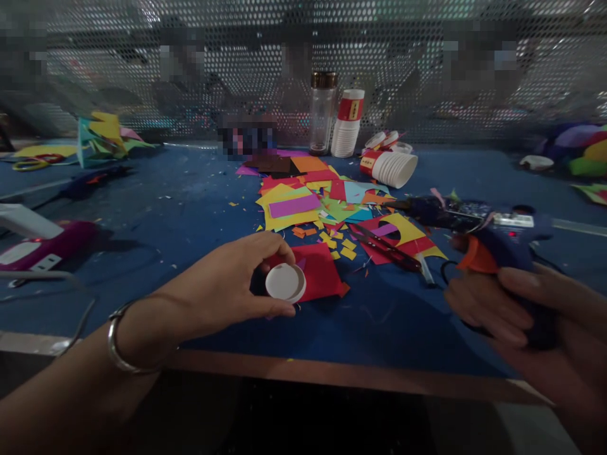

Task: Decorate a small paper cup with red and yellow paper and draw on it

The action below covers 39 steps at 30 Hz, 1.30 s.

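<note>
Between the thumb and fingers of my left hand [237, 281] is a small round white piece, like the cut-off bottom of a paper cup [285, 282], its flat face turned toward me. Beneath it on the blue table lies a red sheet of paper [323, 272]. My right hand [507, 309] grips a dark blue hot glue gun [474, 218], with fingers around its handle by the orange trigger. The gun's nozzle points left over the paper scraps, and a small red light glows on its side. Small yellow paper squares [348, 249] lie just beyond the red sheet.
Scissors [386, 246] lie among coloured paper sheets [291, 205] at the middle. Behind stand a clear bottle [322, 114] and stacked paper cups [348, 123]; another stack [391, 167] lies sideways. At left are a purple-and-white device [47, 243] with a cable and another glue gun [95, 180].
</note>
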Tool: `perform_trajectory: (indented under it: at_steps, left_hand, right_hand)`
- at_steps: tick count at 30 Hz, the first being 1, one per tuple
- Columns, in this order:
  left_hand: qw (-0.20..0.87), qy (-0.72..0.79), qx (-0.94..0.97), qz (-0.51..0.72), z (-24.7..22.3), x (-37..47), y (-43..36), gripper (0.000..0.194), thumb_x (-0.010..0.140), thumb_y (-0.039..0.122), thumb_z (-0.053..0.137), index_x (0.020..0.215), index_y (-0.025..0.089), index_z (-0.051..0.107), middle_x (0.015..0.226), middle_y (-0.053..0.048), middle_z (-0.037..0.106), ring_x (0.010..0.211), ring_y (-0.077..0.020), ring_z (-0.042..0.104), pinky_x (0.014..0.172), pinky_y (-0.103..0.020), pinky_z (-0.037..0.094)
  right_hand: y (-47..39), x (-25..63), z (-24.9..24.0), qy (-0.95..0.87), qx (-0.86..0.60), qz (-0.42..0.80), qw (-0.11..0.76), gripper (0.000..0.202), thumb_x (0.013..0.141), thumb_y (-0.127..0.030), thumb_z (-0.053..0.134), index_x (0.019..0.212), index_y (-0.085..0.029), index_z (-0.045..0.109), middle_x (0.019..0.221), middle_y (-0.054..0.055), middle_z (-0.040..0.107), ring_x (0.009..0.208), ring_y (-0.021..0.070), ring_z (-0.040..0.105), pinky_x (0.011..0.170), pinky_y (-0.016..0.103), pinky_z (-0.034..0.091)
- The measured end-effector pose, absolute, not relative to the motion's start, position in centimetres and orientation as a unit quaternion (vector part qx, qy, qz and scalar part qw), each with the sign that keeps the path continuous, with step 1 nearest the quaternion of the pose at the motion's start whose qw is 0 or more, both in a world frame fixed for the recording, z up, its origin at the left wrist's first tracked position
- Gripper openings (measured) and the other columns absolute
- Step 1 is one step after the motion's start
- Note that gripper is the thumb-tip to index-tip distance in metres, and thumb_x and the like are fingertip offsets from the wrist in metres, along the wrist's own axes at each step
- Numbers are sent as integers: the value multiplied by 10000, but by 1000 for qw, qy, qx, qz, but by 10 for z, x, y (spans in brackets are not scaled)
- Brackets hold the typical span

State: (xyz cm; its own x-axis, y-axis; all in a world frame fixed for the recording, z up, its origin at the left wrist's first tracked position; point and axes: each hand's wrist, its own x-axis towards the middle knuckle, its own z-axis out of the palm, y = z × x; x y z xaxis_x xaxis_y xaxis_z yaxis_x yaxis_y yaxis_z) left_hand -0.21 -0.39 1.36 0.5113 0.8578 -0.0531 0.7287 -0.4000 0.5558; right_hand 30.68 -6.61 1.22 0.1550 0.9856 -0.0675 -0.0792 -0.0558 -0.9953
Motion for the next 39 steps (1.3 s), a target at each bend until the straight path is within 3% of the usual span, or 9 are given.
perform_trajectory:
  at_steps: [10,16,19,23,26,30,32,36,39]
  left_hand:
    - [239,467,846,97,12,-8,-1,502,737,480,822,1157,265,648,1075,-13,699,895,-219,631,812,-319,507]
    - [261,476,833,105,14,-8,-2,395,760,418,793,1106,275,665,1009,4,719,816,-193,618,752,-292,506]
    - [260,473,835,110,14,-9,-2,367,774,395,781,1099,269,665,1006,0,725,819,-194,624,753,-297,507]
    - [263,455,844,109,11,-11,0,390,782,397,787,1126,266,661,1062,-5,723,862,-197,632,765,-298,501]
    - [260,451,848,103,10,-12,1,445,790,408,792,1190,270,653,1100,-14,716,868,-195,627,780,-302,504]
    - [248,451,852,100,11,-13,1,490,803,434,779,1248,280,643,1149,-27,712,870,-199,630,781,-308,510]
    - [250,456,847,107,12,-13,1,485,803,439,771,1245,284,646,1125,-23,719,858,-198,632,772,-308,514]
    - [272,465,833,129,15,-13,1,461,786,445,774,1202,276,669,1063,-15,727,845,-196,635,764,-307,516]
    - [298,460,823,148,18,-13,2,443,796,483,774,1168,258,687,1055,-14,725,838,-181,632,748,-287,508]
  right_hand:
    - [-63,302,9,-478,-578,507,425,512,655,-529,882,450,-211,537,398,-15,457,398,107,421,421,258,375]
    - [-64,299,1,-598,-632,347,352,492,676,-588,831,444,-215,608,455,23,578,409,135,503,392,253,391]
    - [-64,294,1,-666,-617,270,322,494,730,-526,780,383,-246,568,379,8,519,362,146,457,344,266,328]
    - [-66,286,1,-706,-588,255,302,308,787,-445,732,544,-255,725,469,3,628,423,177,532,377,273,410]
    - [-66,284,0,-708,-583,269,295,259,818,-428,715,634,-256,777,558,3,704,506,205,619,500,295,535]
    - [-68,286,-3,-705,-583,257,312,278,819,-479,728,659,-259,782,643,20,745,569,224,661,600,327,585]
    - [-68,288,-3,-692,-593,253,324,321,830,-510,717,641,-255,767,700,32,758,607,223,676,604,320,578]
    - [-66,293,-1,-640,-628,263,356,481,803,-591,735,504,-226,638,538,23,622,527,174,585,493,275,479]
    - [-64,294,3,-591,-627,320,393,471,803,-586,747,541,-210,641,561,24,611,543,151,563,456,246,416]
